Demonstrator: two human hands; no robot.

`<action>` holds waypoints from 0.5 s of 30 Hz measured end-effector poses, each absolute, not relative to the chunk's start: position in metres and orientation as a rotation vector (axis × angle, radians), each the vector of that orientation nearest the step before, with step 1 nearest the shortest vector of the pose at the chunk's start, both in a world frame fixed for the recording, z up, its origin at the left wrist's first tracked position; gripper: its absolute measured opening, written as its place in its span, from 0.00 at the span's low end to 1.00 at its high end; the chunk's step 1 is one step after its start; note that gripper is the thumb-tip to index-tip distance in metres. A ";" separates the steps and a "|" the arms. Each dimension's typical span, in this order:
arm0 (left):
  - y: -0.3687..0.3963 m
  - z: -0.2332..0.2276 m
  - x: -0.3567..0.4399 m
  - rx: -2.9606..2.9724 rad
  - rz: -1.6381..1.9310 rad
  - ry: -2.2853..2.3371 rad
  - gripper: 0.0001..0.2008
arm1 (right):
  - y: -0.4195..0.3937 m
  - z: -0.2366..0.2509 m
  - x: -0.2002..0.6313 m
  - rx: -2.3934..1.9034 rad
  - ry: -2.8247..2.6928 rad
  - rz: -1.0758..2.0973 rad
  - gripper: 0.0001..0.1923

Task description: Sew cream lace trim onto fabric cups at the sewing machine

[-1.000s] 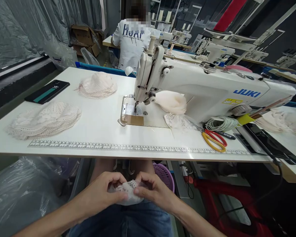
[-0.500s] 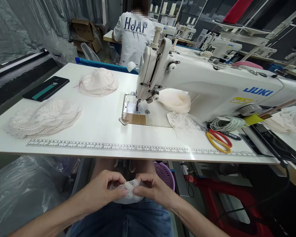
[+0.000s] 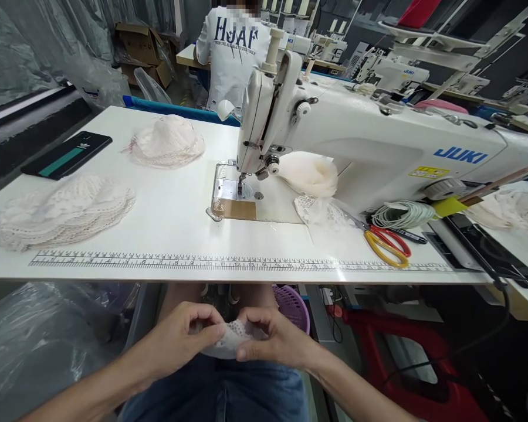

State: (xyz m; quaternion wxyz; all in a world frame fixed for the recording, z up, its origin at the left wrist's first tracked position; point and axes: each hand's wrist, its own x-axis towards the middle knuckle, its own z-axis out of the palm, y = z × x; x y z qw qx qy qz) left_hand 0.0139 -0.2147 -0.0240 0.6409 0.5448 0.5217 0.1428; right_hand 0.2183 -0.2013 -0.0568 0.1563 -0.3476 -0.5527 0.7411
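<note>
Both hands pinch a lace piece (image 3: 231,343) over the lap, below the table (image 3: 171,223) edge.

Piece long axis runs left to right between the grips, lace edge up. Left hand (image 3: 176,343) and right hand (image 3: 275,343) meet knuckles-up, thumbs and fingertips closed on opposite ends. Forearms converge from the lower corners.

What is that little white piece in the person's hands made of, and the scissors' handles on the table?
The white piece, pinched by the left hand and right hand, looks like soft lace fabric: an openwork, scalloped edge shows. The scissors have glossy red and yellow handles, probably plastic.
</note>
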 end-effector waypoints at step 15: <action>-0.214 -0.024 0.015 1.237 0.374 1.203 0.12 | -0.198 -0.051 0.213 -1.038 -1.438 2.187 0.19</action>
